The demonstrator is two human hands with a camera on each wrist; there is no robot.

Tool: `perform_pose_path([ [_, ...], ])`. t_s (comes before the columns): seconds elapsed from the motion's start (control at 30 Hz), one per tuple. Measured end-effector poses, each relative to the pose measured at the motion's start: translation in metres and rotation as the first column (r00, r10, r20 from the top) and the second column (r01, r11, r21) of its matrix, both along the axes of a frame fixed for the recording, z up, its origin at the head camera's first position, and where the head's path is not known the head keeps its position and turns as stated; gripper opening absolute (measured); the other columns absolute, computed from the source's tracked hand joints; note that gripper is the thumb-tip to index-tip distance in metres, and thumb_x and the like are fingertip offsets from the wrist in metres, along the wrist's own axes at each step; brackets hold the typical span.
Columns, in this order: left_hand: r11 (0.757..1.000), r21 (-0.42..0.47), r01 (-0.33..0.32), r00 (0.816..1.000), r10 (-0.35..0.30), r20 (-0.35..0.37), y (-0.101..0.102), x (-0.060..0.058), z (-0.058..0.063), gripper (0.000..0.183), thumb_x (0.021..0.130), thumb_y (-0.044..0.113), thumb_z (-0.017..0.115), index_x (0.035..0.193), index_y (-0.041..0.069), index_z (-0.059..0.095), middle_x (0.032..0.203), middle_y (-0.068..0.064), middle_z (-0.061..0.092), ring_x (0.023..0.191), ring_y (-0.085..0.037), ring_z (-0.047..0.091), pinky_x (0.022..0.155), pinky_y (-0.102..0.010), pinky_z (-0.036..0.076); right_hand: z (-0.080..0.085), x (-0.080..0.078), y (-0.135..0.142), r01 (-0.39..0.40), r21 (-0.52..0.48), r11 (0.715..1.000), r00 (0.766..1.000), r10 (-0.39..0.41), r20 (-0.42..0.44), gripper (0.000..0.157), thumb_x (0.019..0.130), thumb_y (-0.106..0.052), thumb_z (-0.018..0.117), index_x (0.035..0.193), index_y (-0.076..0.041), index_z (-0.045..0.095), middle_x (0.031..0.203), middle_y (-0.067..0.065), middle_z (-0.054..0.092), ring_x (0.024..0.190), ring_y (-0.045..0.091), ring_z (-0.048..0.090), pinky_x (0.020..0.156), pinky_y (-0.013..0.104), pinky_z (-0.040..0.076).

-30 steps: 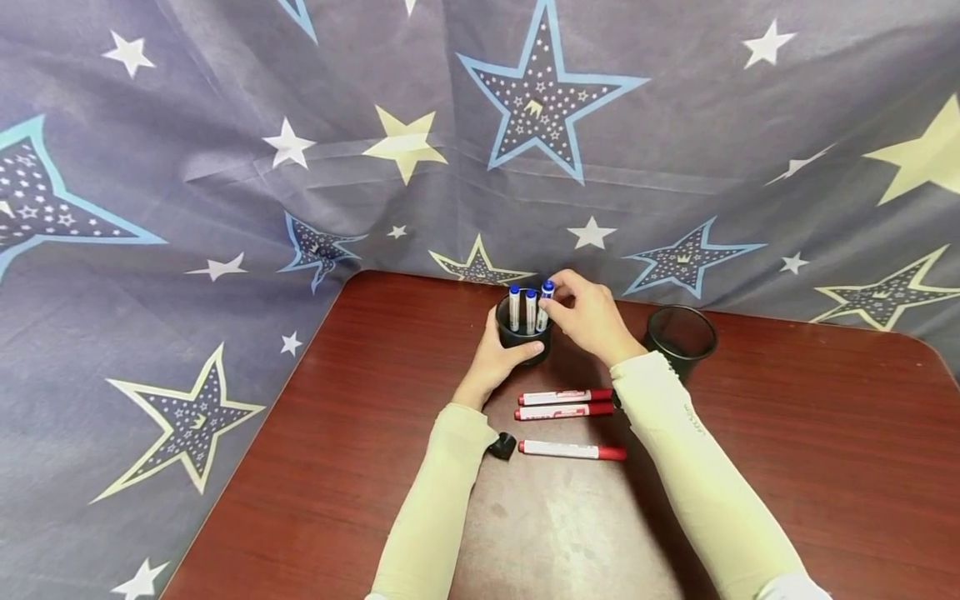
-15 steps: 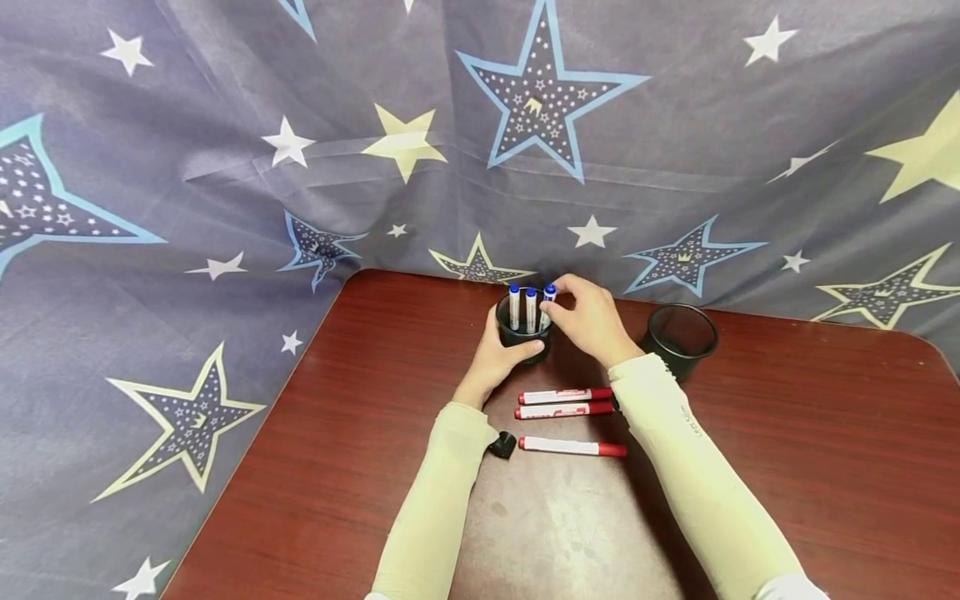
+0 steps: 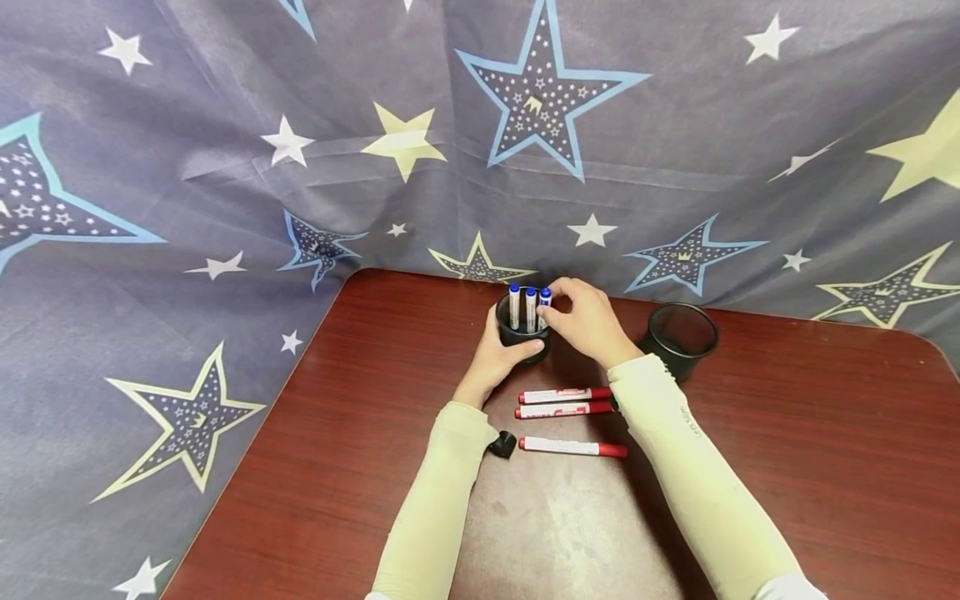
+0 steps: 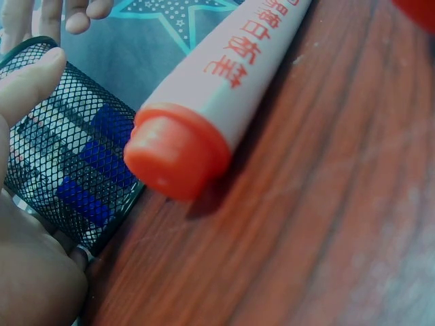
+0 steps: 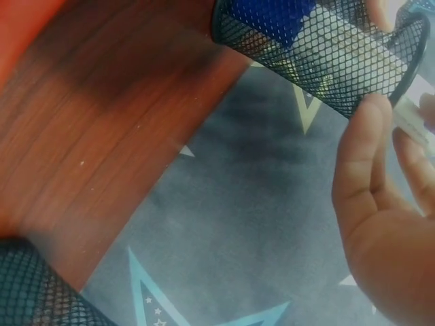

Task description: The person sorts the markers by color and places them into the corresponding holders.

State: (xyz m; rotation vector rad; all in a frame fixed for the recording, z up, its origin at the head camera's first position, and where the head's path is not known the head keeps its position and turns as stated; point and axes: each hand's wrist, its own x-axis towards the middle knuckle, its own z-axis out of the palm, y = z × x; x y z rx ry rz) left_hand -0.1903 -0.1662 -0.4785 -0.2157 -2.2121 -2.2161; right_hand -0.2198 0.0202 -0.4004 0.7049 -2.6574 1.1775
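Observation:
My left hand grips a black mesh pen cup near the back of the table, its thumb across the front. Three white markers with blue ends stand in the cup; their blue caps show low through the mesh in the left wrist view. With thumb and fingertips, my right hand pinches the upper part of the rightmost blue marker, whose lower part is inside the cup. In the right wrist view, this marker sticks out past the cup's rim beside the fingers.
A second black mesh cup stands just right of the right forearm. Three red-and-white markers lie on the table nearer the body: two close together and one apart. A star-patterned curtain hangs along the table's back edge.
The right hand and its blue marker have sunk slightly, and the marker's top has shifted first right, then left, closer to the other two. The left hand and cup have stayed put.

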Motion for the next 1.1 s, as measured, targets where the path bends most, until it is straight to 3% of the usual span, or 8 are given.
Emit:
perform_pose_path([
  [0.13,1.0,0.019,-0.011,1.0,0.011,-0.005,0.0,-0.008,-0.017,0.095,0.082,0.002,0.08,0.157,0.006,0.022,0.151,-0.017,0.039,0.131,-0.024,0.043,0.111,-0.036,0.033,0.001,0.0,-0.001,-0.011,0.028,1.0,1.0,0.01,0.009,0.026,0.09,-0.02,0.075,0.107,-0.002,0.068,0.108,0.014,0.066,0.102,0.034,0.061,0.093,0.048,0.046],
  [0.33,0.999,0.014,-0.033,0.999,0.033,-0.034,0.001,-0.01,-0.021,0.092,0.082,0.004,0.081,0.156,0.011,0.027,0.148,-0.011,0.043,0.128,-0.021,0.045,0.109,-0.035,0.034,0.002,-0.002,-0.002,-0.014,0.046,0.999,1.0,0.014,0.013,0.027,0.09,-0.02,0.075,0.108,-0.001,0.068,0.11,0.015,0.066,0.103,0.034,0.061,0.094,0.048,0.046],
  [1.03,0.999,0.001,-0.032,0.999,0.032,-0.027,0.0,-0.009,-0.022,0.093,0.082,0.006,0.081,0.157,0.012,0.026,0.148,-0.012,0.043,0.128,-0.022,0.046,0.109,-0.035,0.035,0.001,0.0,-0.001,-0.019,0.036,0.999,0.998,0.017,0.062,0.039,0.092,-0.022,0.073,0.123,0.0,0.063,0.12,0.018,0.065,0.113,0.034,0.059,0.1,0.049,0.043],
  [1.1,1.0,0.001,-0.017,1.0,0.017,-0.017,0.0,-0.007,-0.017,0.094,0.083,0.005,0.081,0.157,0.01,0.024,0.149,-0.014,0.041,0.13,-0.023,0.044,0.11,-0.036,0.034,0.001,0.001,0.0,-0.018,0.025,1.0,0.998,0.016,0.062,0.041,0.091,-0.022,0.073,0.124,-0.001,0.062,0.12,0.017,0.065,0.114,0.033,0.059,0.1,0.049,0.043],
])
